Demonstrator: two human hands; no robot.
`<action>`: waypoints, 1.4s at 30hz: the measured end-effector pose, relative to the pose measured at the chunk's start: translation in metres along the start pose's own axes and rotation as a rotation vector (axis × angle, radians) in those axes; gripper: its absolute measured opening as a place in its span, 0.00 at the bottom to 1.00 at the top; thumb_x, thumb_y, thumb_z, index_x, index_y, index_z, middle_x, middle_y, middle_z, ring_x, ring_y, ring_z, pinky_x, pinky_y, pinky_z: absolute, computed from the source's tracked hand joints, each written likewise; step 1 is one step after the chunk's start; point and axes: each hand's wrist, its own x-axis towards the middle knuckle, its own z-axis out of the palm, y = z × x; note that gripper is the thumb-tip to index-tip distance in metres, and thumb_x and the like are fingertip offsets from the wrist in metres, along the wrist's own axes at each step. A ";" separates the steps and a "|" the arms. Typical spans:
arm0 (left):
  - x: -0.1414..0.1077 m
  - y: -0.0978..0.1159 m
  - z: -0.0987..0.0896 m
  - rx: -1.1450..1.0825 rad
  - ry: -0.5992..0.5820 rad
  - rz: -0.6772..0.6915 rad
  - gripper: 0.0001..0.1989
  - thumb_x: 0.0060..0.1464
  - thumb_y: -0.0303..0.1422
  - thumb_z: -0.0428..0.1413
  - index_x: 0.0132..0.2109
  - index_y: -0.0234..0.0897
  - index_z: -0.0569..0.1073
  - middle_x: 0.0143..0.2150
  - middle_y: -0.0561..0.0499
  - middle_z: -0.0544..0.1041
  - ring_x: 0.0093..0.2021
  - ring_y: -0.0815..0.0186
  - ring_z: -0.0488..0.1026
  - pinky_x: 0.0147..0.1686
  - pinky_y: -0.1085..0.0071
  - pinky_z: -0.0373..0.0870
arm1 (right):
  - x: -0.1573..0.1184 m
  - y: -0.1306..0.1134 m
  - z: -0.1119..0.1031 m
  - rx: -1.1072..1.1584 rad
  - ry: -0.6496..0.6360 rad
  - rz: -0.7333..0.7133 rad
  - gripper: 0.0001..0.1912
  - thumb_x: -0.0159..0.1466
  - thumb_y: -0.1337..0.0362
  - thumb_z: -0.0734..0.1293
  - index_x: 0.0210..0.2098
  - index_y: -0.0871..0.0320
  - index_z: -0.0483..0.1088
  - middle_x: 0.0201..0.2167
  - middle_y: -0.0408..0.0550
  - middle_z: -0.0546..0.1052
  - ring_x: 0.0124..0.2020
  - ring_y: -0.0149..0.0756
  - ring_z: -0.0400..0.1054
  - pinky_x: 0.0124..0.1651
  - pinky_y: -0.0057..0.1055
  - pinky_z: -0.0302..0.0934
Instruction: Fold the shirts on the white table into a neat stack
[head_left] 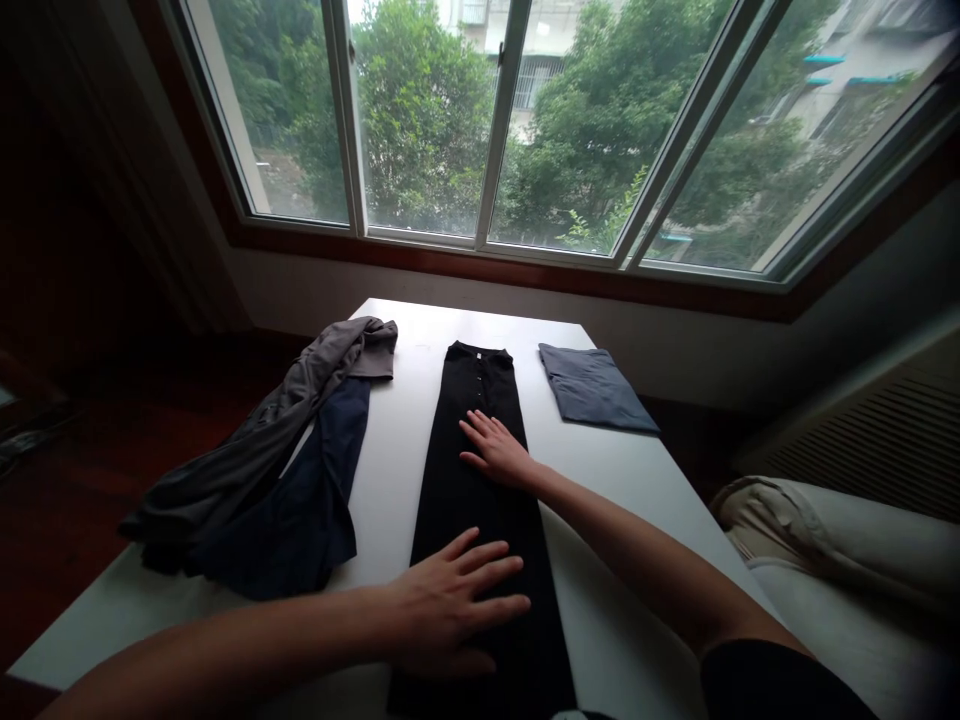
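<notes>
A long black buttoned garment (472,500), folded into a narrow strip, lies lengthwise down the middle of the white table (397,440). Its collar end points toward the window, with a small pale label and several buttons showing. My left hand (461,605) is over the near part of the strip, fingers spread, palm down. Farther up, my right hand (495,450) rests flat on the cloth below the buttons, fingers stretched out. Neither hand grips anything. The garment's near end runs out of the bottom of the view.
Left on the table, a crumpled grey garment (300,400) and a navy garment (319,490) hang over the edge. A folded blue-grey garment (596,388) lies at the far right. Beyond the right edge is a pale padded seat (862,540); a window (480,130) stands behind.
</notes>
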 end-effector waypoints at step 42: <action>-0.068 -0.063 0.004 -0.005 0.124 -0.165 0.38 0.56 0.32 0.62 0.72 0.49 0.63 0.76 0.46 0.57 0.76 0.47 0.49 0.74 0.43 0.44 | -0.232 -0.040 -0.012 0.209 0.052 -0.251 0.38 0.64 0.66 0.70 0.72 0.47 0.60 0.77 0.51 0.51 0.76 0.51 0.45 0.76 0.54 0.43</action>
